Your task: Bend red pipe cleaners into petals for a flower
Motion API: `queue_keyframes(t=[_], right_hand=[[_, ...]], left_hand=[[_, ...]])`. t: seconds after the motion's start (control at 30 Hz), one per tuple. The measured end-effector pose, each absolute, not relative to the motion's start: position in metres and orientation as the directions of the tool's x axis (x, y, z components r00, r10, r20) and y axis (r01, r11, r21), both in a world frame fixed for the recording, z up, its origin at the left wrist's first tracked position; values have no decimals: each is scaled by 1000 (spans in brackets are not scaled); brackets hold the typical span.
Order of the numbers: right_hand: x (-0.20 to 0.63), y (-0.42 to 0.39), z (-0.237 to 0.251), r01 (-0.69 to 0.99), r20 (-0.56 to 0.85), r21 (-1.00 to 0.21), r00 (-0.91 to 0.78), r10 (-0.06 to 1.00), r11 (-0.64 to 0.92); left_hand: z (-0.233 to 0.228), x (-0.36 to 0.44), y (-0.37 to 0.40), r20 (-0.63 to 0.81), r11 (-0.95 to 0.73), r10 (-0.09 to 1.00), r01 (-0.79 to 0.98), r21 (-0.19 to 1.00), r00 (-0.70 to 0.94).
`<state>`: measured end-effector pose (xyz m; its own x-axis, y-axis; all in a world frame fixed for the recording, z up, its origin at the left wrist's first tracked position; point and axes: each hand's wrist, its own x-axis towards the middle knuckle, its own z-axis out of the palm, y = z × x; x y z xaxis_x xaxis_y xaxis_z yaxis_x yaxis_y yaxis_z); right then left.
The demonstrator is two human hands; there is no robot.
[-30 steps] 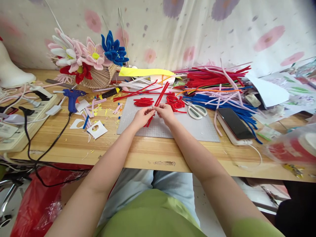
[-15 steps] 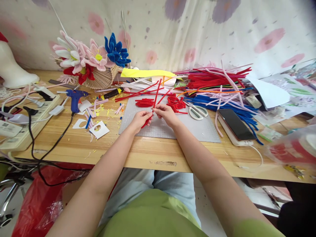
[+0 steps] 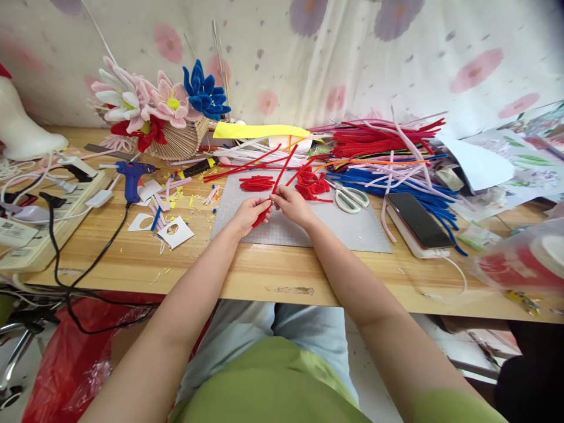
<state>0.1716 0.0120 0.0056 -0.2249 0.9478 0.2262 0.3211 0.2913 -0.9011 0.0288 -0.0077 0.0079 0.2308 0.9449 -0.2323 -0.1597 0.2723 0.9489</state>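
Note:
Both of my hands meet over a grey cutting mat (image 3: 352,229) on the wooden table. My left hand (image 3: 247,214) pinches the folded lower end of a red pipe cleaner (image 3: 283,169). My right hand (image 3: 291,203) grips the same pipe cleaner just above, and its long free end sticks up and away to the right. Behind my hands lie two small heaps of bent red pipe-cleaner pieces (image 3: 256,183), one of them (image 3: 312,183) beside white-handled scissors (image 3: 351,198).
A big pile of red, blue and pink pipe cleaners (image 3: 388,154) lies at the back right, with a phone (image 3: 416,220) near it. A blue glue gun (image 3: 131,176), paper scraps, a power strip (image 3: 39,217) with cables and a basket of pipe-cleaner flowers (image 3: 158,111) fill the left.
The pipe cleaner's free end has swung from leaning right to more upright and back a little; my hands stay together over the mat, working it between the fingers.

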Motion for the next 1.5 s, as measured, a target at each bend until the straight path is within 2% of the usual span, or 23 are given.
queue_keyframes(t=[0.07, 0.13, 0.23, 0.3, 0.33, 0.37, 0.43, 0.5, 0.53, 0.6, 0.7, 0.8, 0.87, 0.93, 1.03, 1.13, 1.23, 1.37, 1.43, 1.5], right_hand=[[170, 11, 8, 379, 226, -881, -185, 956, 282], [167, 10, 11, 411, 206, -878, -140, 968, 246], [162, 8, 14, 414, 195, -887, -69, 978, 206], [160, 8, 14, 403, 200, -894, -34, 979, 196], [159, 8, 14, 401, 202, -895, -29, 979, 196], [159, 7, 13, 398, 204, -895, -36, 978, 202], [161, 6, 12, 359, 218, -904, -76, 973, 231], [164, 6, 11, 255, 252, -928, -109, 962, 272], [166, 6, 11, 191, 275, -938, -105, 956, 291], [170, 8, 10, 91, 309, -945, -66, 949, 314], [175, 13, 9, 49, 320, -945, -55, 946, 323], [177, 16, 8, 34, 302, -950, -166, 939, 312], [177, 15, 9, 22, 274, -956, -276, 921, 291], [177, 14, 11, 32, 248, -961, -350, 903, 276], [177, 15, 13, 121, 270, -937, -349, 898, 329], [180, 18, 14, 300, 403, -817, -314, 860, 493], [182, 20, 16, 496, 530, -611, -323, 784, 617], [183, 17, 19, 662, 521, -400, -405, 751, 634], [182, 16, 21, 698, 470, -370, -428, 772, 613], [181, 15, 22, 716, 437, -384, -416, 797, 584]], left_hand=[[5, 30, -7, -112, 116, 981, -17, 993, 159], [4, 31, -8, 52, -74, 994, 240, 968, 96], [6, 31, -11, 271, -249, 960, 646, 722, 68], [7, 32, -13, 329, -263, 942, 754, 602, 66], [7, 33, -14, 333, -256, 941, 760, 597, 56], [6, 33, -14, 317, -242, 947, 736, 632, 39], [5, 34, -12, 213, -161, 977, 575, 802, -25], [6, 32, -9, -2, 17, 998, 252, 968, -61], [8, 30, -8, -123, 126, 991, 59, 990, -52], [13, 25, -6, -267, 277, 961, -237, 931, 72], [21, 17, -6, -380, 466, 883, -420, 778, 275], [24, 13, -7, -436, 602, 795, -457, 655, 421], [23, 13, -8, -445, 639, 765, -461, 616, 465], [22, 14, -8, -445, 648, 756, -454, 612, 480], [22, 16, -8, -449, 644, 757, -429, 633, 474], [23, 17, -8, -452, 633, 766, -415, 654, 457], [22, 18, -7, -436, 606, 784, -399, 688, 441], [18, 23, -5, -362, 473, 864, -318, 822, 350], [15, 27, -5, -297, 352, 921, -215, 911, 251], [14, 30, -5, -169, 172, 974, -3, 985, 150]])
